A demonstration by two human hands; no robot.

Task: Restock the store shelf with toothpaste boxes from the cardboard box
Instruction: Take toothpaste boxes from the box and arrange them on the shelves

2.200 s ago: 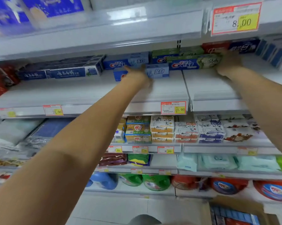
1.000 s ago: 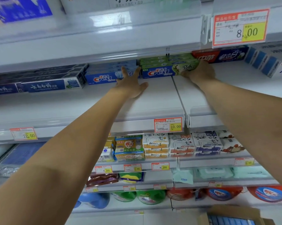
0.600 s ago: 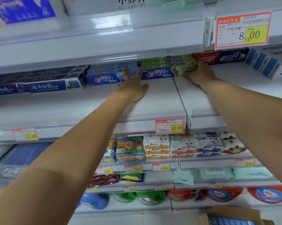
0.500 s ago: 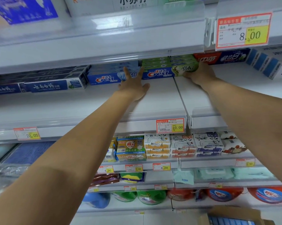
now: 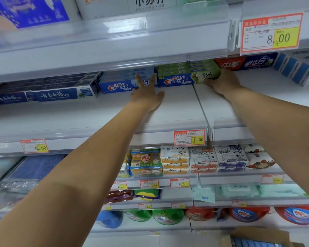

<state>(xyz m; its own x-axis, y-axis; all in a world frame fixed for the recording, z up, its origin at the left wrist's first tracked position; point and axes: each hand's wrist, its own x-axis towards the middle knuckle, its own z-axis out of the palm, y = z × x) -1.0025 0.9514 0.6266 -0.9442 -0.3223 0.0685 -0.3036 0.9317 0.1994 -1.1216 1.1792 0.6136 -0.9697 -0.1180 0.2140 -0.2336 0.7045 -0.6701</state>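
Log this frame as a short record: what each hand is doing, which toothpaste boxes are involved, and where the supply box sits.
left hand: fingers straight and spread, tips against the blue Crest box
right hand: grips the right end of the green Crest box
shelf: both Crest boxes lie at the back, side by side, atop stacks of the same
price tag: 10.00, on the shelf's front edge
cardboard box: bottom right, open, blue packs inside
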